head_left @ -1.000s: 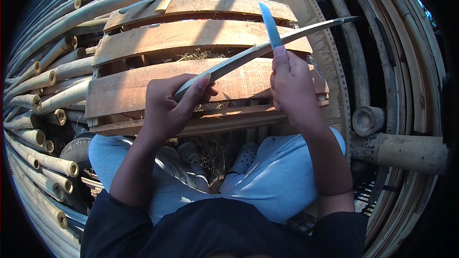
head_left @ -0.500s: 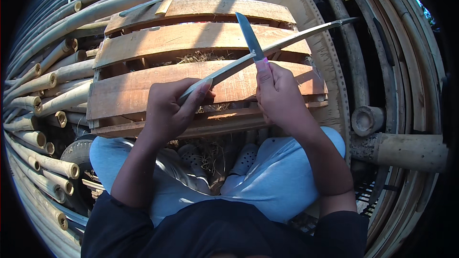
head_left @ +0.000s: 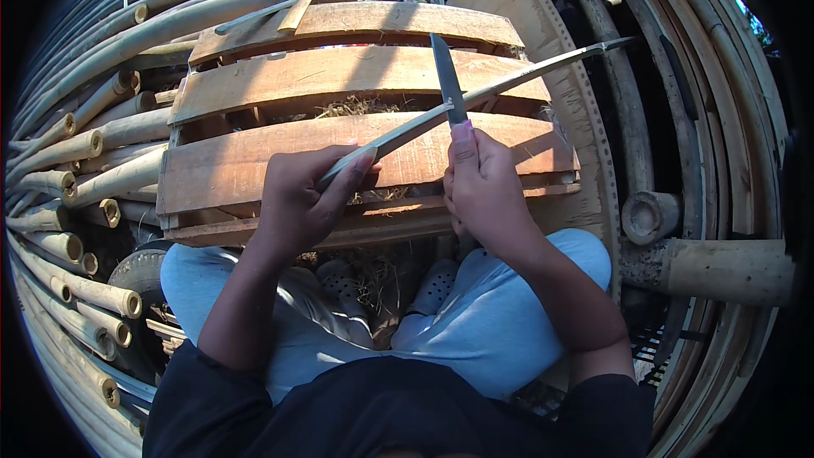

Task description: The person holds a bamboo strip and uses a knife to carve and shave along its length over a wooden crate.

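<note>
Bamboo poles (head_left: 76, 153): a stack of cut culms lies along the left edge, their hollow ends facing the person.
Wooden crate (head_left: 254, 165): slatted, lying in front of the knees, with dry straw showing between its boards.
Left hand (head_left: 301, 195): curled around the near end of the bamboo strip, fingers wrapped under it and the thumb lying along the top.
Bamboo strip (head_left: 509, 83): long, thin and pale, it runs from the left hand up and to the right over the crate, its pointed tip well past the crate's right end.
Knife (head_left: 445, 76): its narrow blade stands nearly upright and crosses the strip, its edge touching the strip just above the right hand.
Right hand (head_left: 483, 191): closed in a fist on the knife's handle, the thumb pressed up against the base of the blade.
Bamboo stump (head_left: 649, 216): a short, hollow section stands at the right, beside a thicker log (head_left: 721, 270).
</note>
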